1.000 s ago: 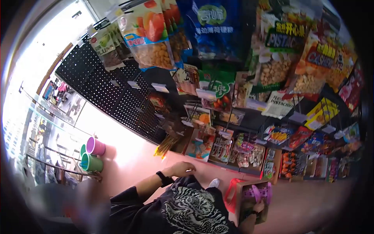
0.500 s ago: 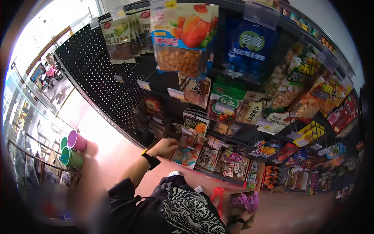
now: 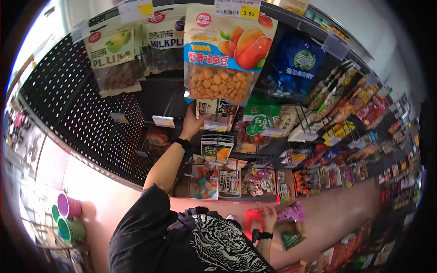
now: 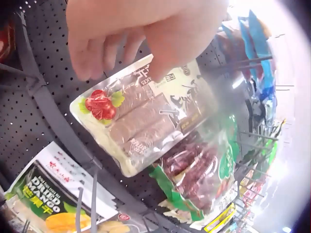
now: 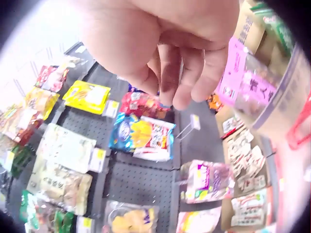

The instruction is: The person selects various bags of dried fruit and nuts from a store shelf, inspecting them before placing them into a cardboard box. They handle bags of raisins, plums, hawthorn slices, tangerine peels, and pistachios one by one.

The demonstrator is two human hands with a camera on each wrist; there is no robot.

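Note:
My left hand (image 3: 193, 123) is up at the shelf, beside a pale snack pack (image 4: 141, 131) printed with red berries and showing brown rolls. In the left wrist view the thumb overlaps the pack's front near its upper edge, while the bent fingers (image 4: 92, 60) spread past that edge, a wide gap from the thumb. Low at my right side, my right hand (image 3: 270, 217) is beside a cardboard box (image 5: 286, 92) with a purple pack (image 5: 245, 80) in it. Its fingers (image 5: 170, 80) hang loosely curled and hold nothing.
Large bags such as the yellow bean bag (image 3: 221, 84) hang above my left hand. Under it are dried mango packs (image 4: 53, 189); a red date bag (image 4: 199, 170) hangs alongside. A red plastic piece (image 3: 253, 218) stands by the box, and buckets (image 3: 70, 230) stand at far left.
My left hand has risen from low by my body to the berry-printed pack. The right hand has come out of the box to its near side. The head view has shifted closer to the shelf.

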